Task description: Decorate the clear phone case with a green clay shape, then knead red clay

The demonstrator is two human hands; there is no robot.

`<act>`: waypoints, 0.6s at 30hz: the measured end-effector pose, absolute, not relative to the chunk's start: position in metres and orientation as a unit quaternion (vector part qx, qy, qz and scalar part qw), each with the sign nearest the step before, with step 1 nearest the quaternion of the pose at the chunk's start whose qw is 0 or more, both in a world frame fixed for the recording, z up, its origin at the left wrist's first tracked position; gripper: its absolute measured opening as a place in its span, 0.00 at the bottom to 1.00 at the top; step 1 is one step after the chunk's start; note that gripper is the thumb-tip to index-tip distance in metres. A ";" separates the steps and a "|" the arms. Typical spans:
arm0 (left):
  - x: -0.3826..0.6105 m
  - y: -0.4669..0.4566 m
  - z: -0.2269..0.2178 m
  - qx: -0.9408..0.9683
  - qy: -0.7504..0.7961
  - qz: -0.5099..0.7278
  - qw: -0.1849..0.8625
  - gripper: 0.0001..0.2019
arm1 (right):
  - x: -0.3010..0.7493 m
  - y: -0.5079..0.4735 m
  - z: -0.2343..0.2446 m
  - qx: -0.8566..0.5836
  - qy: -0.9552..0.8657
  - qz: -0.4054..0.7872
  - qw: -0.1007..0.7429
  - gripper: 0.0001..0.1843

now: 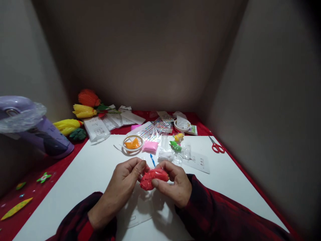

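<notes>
Both hands meet over the white sheet (95, 170) at the table's middle. A lump of red clay (153, 177) sits between them. My left hand (124, 180) pinches the lump's left end with thumb and fingertips. My right hand (174, 184) wraps its fingers round the right end, thumb pressed on the front. Both sleeves are dark red plaid. Under the hands lies a clear plastic bag (140, 214).
Behind the hands lie a blue tool (152, 160), a pink clay packet (150, 146), a round tub with orange clay (132, 144), green and yellow clay bags (177, 142), and a sticker sheet (149, 131). Red scissors (217, 146) lie right. A purple appliance (32, 129) stands left, by paper flowers (84, 107).
</notes>
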State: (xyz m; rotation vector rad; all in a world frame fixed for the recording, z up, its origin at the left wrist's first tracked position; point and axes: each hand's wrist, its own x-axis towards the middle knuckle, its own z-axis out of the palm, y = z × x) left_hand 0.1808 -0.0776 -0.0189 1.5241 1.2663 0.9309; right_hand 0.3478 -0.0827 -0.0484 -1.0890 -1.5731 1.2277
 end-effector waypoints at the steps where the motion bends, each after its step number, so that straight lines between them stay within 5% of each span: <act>1: 0.180 -0.078 -0.019 0.618 0.512 0.378 0.462 0.18 | 0.348 -0.083 -0.048 -0.435 -0.626 0.490 0.422 0.09; 7: 0.180 -0.081 -0.018 0.600 0.494 0.372 0.508 0.11 | 0.349 -0.082 -0.047 -0.427 -0.632 0.489 0.423 0.08; 18: 0.181 -0.077 -0.018 0.625 0.503 0.397 0.447 0.16 | 0.348 -0.085 -0.048 -0.432 -0.655 0.461 0.415 0.07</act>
